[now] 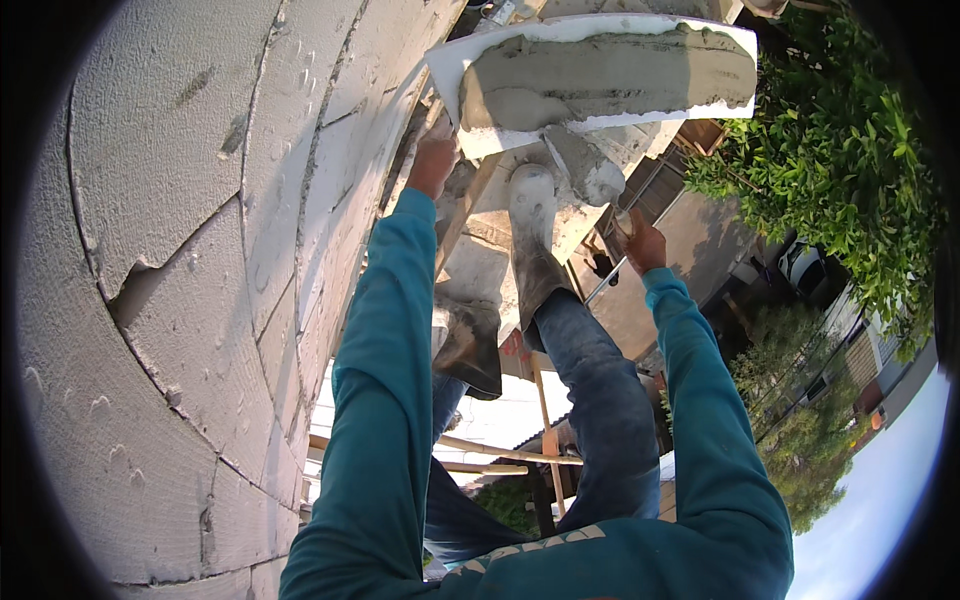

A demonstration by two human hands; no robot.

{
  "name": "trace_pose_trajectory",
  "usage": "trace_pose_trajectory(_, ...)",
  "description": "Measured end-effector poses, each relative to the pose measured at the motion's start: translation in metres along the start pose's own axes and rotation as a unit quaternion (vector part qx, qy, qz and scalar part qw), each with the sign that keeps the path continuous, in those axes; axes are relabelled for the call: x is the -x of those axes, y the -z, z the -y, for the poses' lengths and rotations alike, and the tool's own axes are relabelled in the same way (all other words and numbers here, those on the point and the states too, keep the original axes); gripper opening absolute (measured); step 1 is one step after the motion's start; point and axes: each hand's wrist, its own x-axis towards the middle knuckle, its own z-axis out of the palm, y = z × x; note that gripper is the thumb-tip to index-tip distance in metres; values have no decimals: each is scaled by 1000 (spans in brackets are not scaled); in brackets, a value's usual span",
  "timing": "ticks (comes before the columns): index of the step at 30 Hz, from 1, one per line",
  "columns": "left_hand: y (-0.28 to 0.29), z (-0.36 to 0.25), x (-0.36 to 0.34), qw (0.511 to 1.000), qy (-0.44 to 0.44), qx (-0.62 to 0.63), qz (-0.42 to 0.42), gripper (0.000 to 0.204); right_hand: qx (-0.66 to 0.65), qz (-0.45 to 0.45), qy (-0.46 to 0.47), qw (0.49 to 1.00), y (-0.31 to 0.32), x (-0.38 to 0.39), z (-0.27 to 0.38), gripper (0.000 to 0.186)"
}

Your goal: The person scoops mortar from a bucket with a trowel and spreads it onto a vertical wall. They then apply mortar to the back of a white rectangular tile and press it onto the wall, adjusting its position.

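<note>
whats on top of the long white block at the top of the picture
Grey mortar covers most of the long white block's visible face, leaving bare white edges. The surface beneath the mortar is hidden.

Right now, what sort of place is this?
Probably an outdoor building site, seemingly up at a height: a bare block wall along the left, a white slab spread with grey mortar near the top, and wooden poles lower in the picture.
</note>
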Motion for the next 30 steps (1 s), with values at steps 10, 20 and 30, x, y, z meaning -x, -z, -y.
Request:
trace_pose_trajectory(10,-1,-8,-4,997,-26,20,64,68,9,22,7,1000,-35,-68,22,39)
trace_pose_trajectory(20,2,43,-27,991,-18,133,23,14,41,-21,54,997,15,5,-63,43)
trace_pose_trajectory(30,6,34,10,992,19,120,-45,45,108,-65,84,988,4,-33,64,40)
